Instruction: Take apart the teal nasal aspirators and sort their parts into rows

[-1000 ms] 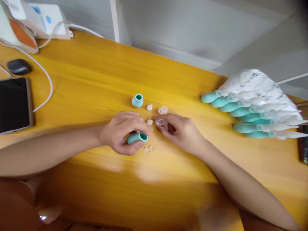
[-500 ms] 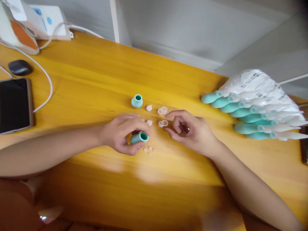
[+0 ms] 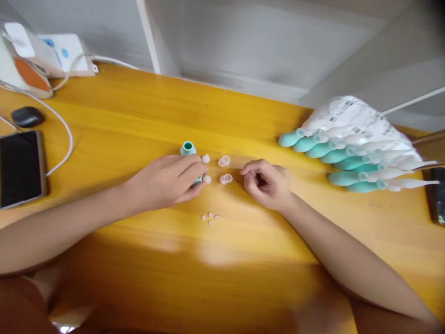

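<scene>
My left hand [image 3: 170,178] is closed on a small teal rubber bulb [image 3: 197,180], mostly hidden beneath its fingers. A second teal bulb [image 3: 188,147] stands upright just beyond this hand, its open mouth facing up. Beside my left fingertips are two little white caps, a far one [image 3: 206,158] and a near one [image 3: 207,179]. Further right lie two clear plastic pieces with round cups, one far [image 3: 224,161] and one near [image 3: 226,179]. My right hand [image 3: 266,183] rests to their right, fingers curled in and thumb near the forefinger, with nothing visible in it.
Several tiny pale rings [image 3: 210,215] lie nearer me on the wooden table [image 3: 146,269]. At right, teal bulbs with long white nozzles [image 3: 347,177] lie in a row against a plastic bag [image 3: 358,113]. At left are a phone [image 3: 21,169], a black mouse [image 3: 28,117] and a white cable [image 3: 71,139].
My left hand has carried the teal bulb away from me, off the tiny rings and alongside the white caps. My right hand has drawn back from the clear pieces and its fingers have curled closed.
</scene>
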`<state>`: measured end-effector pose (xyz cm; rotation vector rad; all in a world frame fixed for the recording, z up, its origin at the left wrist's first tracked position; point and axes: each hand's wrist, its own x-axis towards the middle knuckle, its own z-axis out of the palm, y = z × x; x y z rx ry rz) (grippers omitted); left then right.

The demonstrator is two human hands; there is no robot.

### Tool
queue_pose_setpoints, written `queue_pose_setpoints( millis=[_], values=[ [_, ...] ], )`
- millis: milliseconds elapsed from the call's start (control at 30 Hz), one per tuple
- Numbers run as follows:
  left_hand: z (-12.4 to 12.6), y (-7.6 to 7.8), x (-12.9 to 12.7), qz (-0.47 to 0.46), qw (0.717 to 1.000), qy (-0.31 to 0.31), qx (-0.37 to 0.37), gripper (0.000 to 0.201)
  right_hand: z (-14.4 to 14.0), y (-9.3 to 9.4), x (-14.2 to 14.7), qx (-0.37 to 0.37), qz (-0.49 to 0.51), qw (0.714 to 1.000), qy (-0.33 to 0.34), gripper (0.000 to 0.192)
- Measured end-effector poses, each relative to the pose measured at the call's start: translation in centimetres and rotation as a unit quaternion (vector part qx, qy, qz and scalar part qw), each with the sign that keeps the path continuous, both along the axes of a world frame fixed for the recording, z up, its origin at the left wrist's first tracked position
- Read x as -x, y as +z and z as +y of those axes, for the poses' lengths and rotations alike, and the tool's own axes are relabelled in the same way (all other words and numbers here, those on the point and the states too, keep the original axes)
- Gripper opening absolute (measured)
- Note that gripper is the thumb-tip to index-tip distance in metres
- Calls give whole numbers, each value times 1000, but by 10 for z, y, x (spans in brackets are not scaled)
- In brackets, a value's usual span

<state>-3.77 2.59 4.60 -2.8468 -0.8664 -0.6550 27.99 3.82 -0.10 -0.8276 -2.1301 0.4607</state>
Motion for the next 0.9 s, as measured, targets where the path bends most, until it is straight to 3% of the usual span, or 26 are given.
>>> queue_pose_setpoints(
  millis=[100,233,567,733,900],
  values=[
    [-5,18,1,118,992,48,3,13,0,-3,-1,-1,-16,1000,3,18],
    [-7,30,6,184,975,113,53,16,1,-5,-1,34,-30,999,-4,15],
    [-8,32,8,216,963,138,83,21,6,-3,1,68,-61,995,34,22],
    [-7,29,13,222,961,113,117,32,5,-5,2,61,-72,995,29,19],
    [-6,28,14,222,960,108,135,20,4,-7,4,46,-106,993,18,14]
  ],
)
